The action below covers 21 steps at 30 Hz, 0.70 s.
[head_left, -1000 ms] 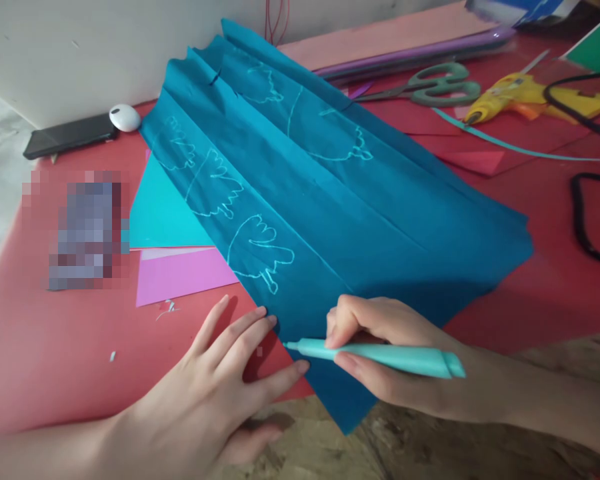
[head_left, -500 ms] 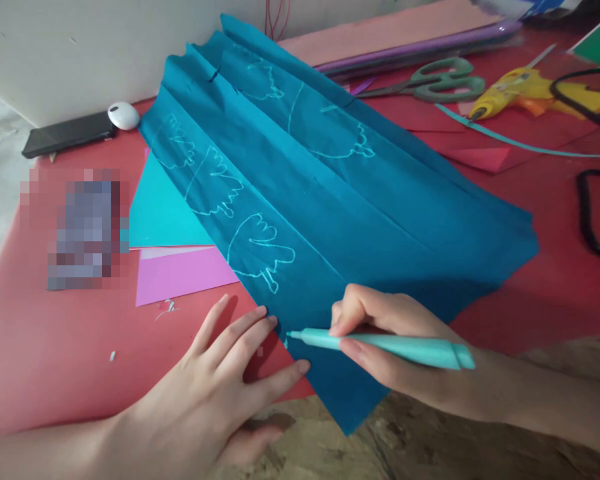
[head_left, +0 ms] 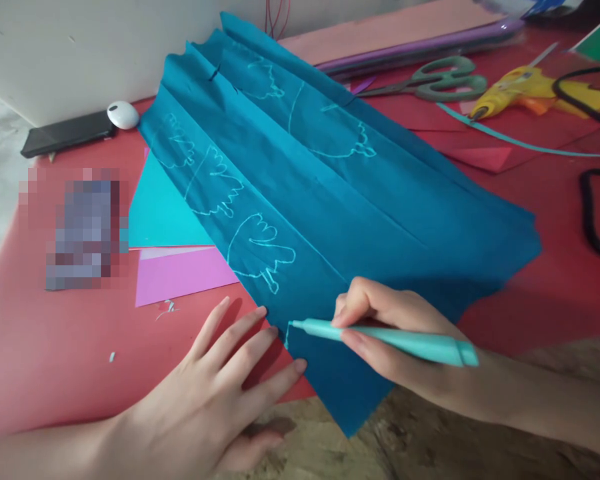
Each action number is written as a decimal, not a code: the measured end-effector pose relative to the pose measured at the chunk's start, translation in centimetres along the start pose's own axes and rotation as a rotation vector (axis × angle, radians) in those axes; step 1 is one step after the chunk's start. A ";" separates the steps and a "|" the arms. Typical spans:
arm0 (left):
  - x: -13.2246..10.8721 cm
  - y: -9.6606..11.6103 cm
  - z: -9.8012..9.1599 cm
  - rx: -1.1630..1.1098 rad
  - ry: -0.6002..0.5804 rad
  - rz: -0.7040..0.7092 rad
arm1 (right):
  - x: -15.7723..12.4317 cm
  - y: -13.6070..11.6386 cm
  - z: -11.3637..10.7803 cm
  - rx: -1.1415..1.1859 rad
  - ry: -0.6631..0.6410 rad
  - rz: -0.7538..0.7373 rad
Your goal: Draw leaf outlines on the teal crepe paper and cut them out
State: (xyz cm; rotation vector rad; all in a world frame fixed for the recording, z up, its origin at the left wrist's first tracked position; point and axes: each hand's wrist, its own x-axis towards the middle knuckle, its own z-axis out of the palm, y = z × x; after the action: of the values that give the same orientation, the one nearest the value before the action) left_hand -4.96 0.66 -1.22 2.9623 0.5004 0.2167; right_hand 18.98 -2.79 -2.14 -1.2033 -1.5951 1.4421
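A large pleated teal paper sheet (head_left: 340,193) lies across the red table (head_left: 45,347), with light blue hand-like outlines drawn on it. My right hand (head_left: 390,333) is closed on a turquoise pen (head_left: 395,339); the pen's tip touches the sheet near its lower left edge. My left hand (head_left: 220,393) lies flat with fingers spread. Its fingertips press the sheet's edge just left of the pen tip.
Cyan paper (head_left: 160,213) and pink paper (head_left: 180,273) lie under the sheet at left. A black phone (head_left: 65,133) and a white round thing (head_left: 123,115) sit at the back left. Green scissors (head_left: 440,79), a yellow glue gun (head_left: 530,90) and black cable (head_left: 593,213) are at right.
My right hand moved the pen tip up along the sheet's edge, leaving a short light line. My left hand stayed put.
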 end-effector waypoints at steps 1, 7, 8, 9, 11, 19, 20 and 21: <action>0.0 0.0 0.0 0.000 -0.001 0.000 | 0.0 0.0 0.0 0.008 0.009 -0.004; 0.0 0.0 0.0 0.011 0.006 0.011 | 0.3 -0.3 -0.2 -0.052 -0.112 -0.040; -0.1 0.0 0.1 0.011 0.005 0.008 | 0.3 -0.3 -0.2 -0.065 -0.100 -0.036; -0.1 0.0 0.1 0.011 -0.001 0.004 | 0.2 -0.3 -0.2 -0.071 -0.077 -0.027; -0.2 0.0 0.2 0.002 -0.009 -0.006 | 0.2 -0.2 -0.2 -0.057 -0.005 -0.010; -0.2 0.0 0.1 -0.009 -0.010 0.001 | 0.1 0.3 -0.1 -0.006 0.154 -0.036; -0.2 -0.1 0.1 -0.010 -0.016 0.002 | 0.0 0.3 -0.2 -0.021 0.113 -0.039; -0.2 -0.1 0.1 -0.010 -0.021 0.001 | 0.0 0.3 -0.2 -0.041 0.070 -0.041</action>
State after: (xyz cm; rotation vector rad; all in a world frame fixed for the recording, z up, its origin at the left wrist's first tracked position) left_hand -5.11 0.67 -1.35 2.9515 0.4940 0.1879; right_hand 19.22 -2.73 -2.43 -1.2235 -1.5995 1.3334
